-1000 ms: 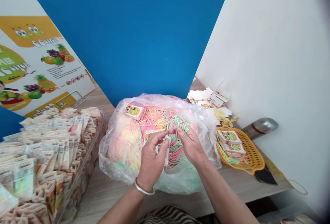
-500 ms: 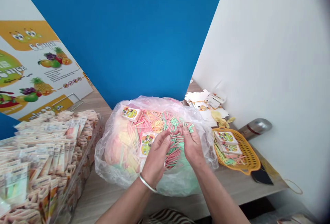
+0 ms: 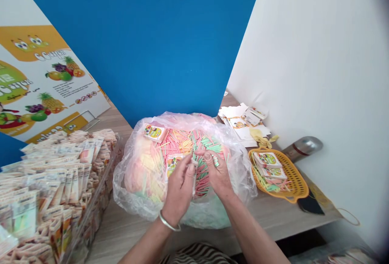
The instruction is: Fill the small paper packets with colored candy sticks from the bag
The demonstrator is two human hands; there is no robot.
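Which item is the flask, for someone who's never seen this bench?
Start at the white wall on the right. In front of it sits the yellow basket; the flask is just beyond its right side. It's the shiny silver cylinder with a reddish band, unlike the holed plastic basket.

- Wood-grain worktop (image 3: pixel 121 231)
- Open plastic bag (image 3: pixel 206 216) of coloured sticks (image 3: pixel 202 175)
- Clear bin (image 3: pixel 95 199) of packets (image 3: pixel 65 179)
- Orange basket (image 3: pixel 296 175)
- Metal flask (image 3: pixel 305 146)
- Loose papers (image 3: pixel 235 112)
- Dark flat object (image 3: pixel 311 205)
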